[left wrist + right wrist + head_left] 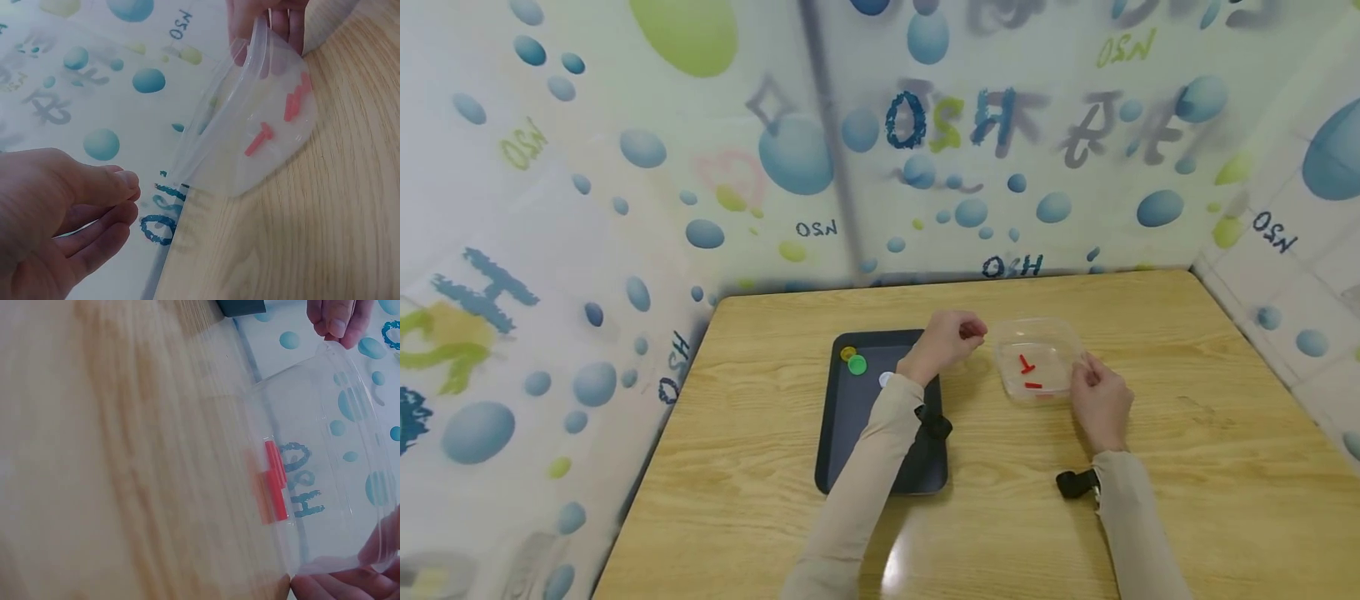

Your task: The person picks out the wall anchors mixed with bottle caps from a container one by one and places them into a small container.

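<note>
A clear plastic container [1011, 392] is at the right half of the table. My right hand [1102, 402] grips its right rim, thumb and fingers on the wall. Inside it lie small red pieces: a T-shaped one [1027, 365] and a short bar [1033, 386]. My left hand [946, 340] hovers between the container and the dark tray [844, 429]. Its fingers are loosely bent, thumb tip close to the fingertips, and no thing shows between them in the left wrist view [75, 219]. The tray holds yellow [847, 353], green [857, 364] and white [886, 379] discs.
Both stand on a wood-grain table [760, 400]. A printed curtain with blue and green bubbles [865, 192] hangs behind the back edge and along both sides. My left forearm crosses over the tray and hides part of it.
</note>
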A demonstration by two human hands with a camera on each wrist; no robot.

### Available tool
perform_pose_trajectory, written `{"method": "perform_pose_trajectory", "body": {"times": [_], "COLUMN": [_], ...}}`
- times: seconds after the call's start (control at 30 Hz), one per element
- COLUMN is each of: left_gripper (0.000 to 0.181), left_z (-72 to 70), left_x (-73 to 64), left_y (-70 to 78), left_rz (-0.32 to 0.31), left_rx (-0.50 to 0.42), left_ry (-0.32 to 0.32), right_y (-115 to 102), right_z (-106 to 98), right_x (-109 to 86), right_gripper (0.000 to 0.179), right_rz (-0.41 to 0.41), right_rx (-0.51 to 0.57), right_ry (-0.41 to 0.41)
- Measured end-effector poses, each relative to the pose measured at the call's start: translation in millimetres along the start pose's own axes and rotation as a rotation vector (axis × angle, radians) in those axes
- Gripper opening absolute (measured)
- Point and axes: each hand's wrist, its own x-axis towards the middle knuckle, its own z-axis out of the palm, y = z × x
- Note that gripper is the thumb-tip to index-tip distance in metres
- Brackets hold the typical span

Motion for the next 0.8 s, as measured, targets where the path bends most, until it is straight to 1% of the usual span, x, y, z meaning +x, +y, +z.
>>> {"method": "perform_pose_trajectory", "body": {"times": [0.17,0.3,0.5,0.7,0.8], "left_gripper": [0.015,0.017,0.019,0.020,0.021], "left_z": [-3.5,-8.1,-17.3,-26.4,-31.2], "left_x": [-4.2,-8.2,-19.5,-29.6,-35.7], "left_y": [-7.9,-14.8,-25.8,-35.2,-39.4], "left_rz": [0.005,-0.003,-0.032,-0.041,-0.056], "left_rx": [-0.010,0.016,-0.018,-0.001,-0.002], "left_ry": [0.018,0.035,0.046,0.058,0.069], "right_y": [-1,-1,-1,-3,-3], "right_z": [-2,-2,-2,-3,-3], "right_x": [-0.9,-0.7,-1.2,-1.7,-1.7], "right_gripper": [0.043,0.043,0.043,0.044,0.045], "right_rz": [0.032,0.028,0.017,0.034,0.040], "right_rx": [0.008,0.007,0.002,0.011,0.015], "right_ry": [-0.018,-0.023,-0.023,-0.040,-0.054]}}
